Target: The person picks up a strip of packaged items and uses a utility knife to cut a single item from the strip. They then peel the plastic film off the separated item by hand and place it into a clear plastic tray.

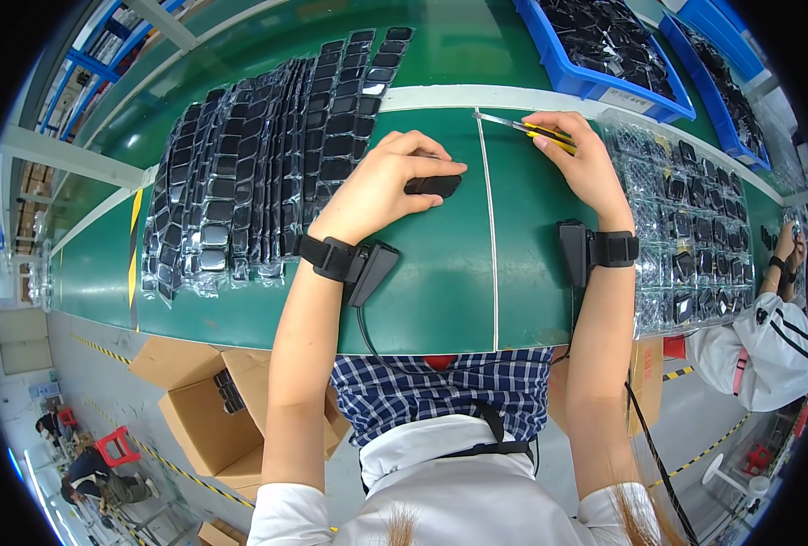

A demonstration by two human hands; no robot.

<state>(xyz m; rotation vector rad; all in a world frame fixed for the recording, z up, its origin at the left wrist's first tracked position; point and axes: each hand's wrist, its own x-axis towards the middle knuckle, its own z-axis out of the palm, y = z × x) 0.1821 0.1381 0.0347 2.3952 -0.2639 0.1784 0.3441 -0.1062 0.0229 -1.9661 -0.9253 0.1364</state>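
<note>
My left hand (pixel 390 180) closes its thumb and fingers on a small black rounded case (pixel 436 185), held just over the green table. Part of the case is hidden by the fingers. Farther to the right, my right hand (pixel 579 155) grips a yellow-and-black utility knife (pixel 550 135). Its thin metal blade points left, beyond the white line on the tabletop. Beside my left forearm lie many long strips of black cases (pixel 240 164) in clear plastic pockets. Next to my right wrist, clear plastic trays (pixel 681 214) hold small black parts.
Blue bins (pixel 595 86) of black parts stand at the far right. Below the table's front edge are open cardboard boxes (pixel 208 414). Black devices with cables are strapped to both my wrists. Another person's hand (pixel 784 241) works at the right rim; a red stool (pixel 116 448) stands lower left.
</note>
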